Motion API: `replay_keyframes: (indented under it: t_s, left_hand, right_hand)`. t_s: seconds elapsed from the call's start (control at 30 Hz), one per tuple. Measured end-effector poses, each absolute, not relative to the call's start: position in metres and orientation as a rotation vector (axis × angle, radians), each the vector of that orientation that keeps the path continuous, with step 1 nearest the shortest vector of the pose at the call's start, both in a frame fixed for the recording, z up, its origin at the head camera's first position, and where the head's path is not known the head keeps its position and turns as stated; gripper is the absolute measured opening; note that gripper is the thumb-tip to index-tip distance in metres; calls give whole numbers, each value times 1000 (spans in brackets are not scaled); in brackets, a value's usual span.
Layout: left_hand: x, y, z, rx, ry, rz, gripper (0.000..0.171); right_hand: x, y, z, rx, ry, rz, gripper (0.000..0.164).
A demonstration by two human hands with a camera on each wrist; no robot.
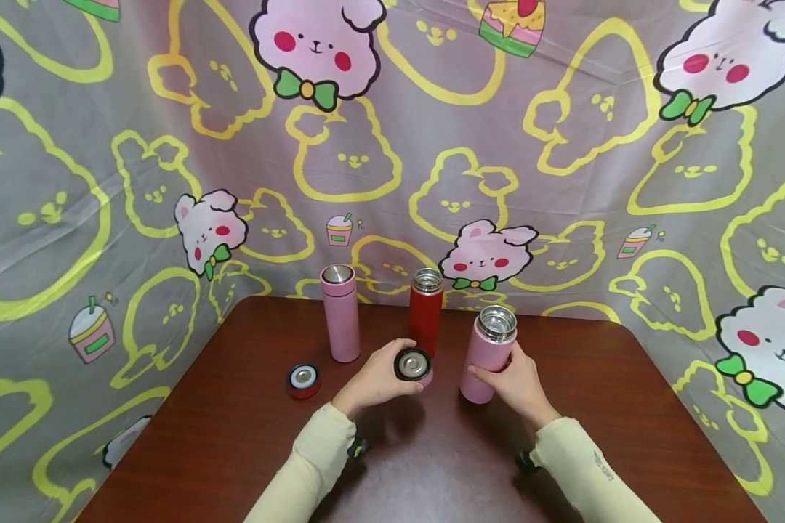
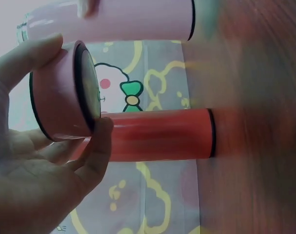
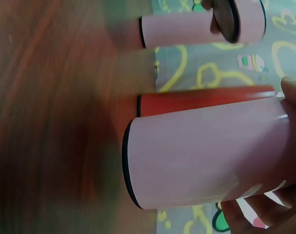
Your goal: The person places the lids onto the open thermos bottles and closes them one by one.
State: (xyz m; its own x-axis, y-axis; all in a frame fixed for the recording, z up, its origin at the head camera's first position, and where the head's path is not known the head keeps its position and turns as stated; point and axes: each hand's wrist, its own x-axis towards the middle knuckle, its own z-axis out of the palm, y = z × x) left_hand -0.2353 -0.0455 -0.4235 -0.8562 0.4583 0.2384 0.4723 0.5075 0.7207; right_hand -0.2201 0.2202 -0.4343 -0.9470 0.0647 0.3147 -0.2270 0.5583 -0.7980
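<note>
In the head view my left hand (image 1: 374, 379) pinches a pink lid (image 1: 413, 365), tipped so its metal inner face shows. The left wrist view has the lid (image 2: 57, 95) between thumb and fingers, apart from any bottle. My right hand (image 1: 520, 381) grips an uncapped pink thermos bottle (image 1: 480, 362), its steel mouth facing up. In the right wrist view this bottle (image 3: 201, 156) has a black base ring, and the fingers wrap round it. A red thermos bottle (image 1: 425, 319), also without a lid, stands between and behind the two hands.
A second pink thermos (image 1: 343, 323) with its lid on stands at the back left. Near it a red lid (image 1: 304, 380) lies inner face up on the brown table (image 1: 235, 421). A patterned cloth (image 1: 379, 181) hangs behind the table.
</note>
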Motion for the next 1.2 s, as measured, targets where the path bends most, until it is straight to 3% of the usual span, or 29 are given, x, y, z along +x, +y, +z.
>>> replay_keyframes:
  t_s: [0.67,1.2]
  left_hand:
    - [-234,-58,-405,-671,-2507,-1703,70]
    - [-216,-60,-376,-756,-2345,-1853,60]
  right_hand:
    - [-168,176,-411,419,-2479,1418,60]
    - [-167,173,-425,432,-2496,1462,62]
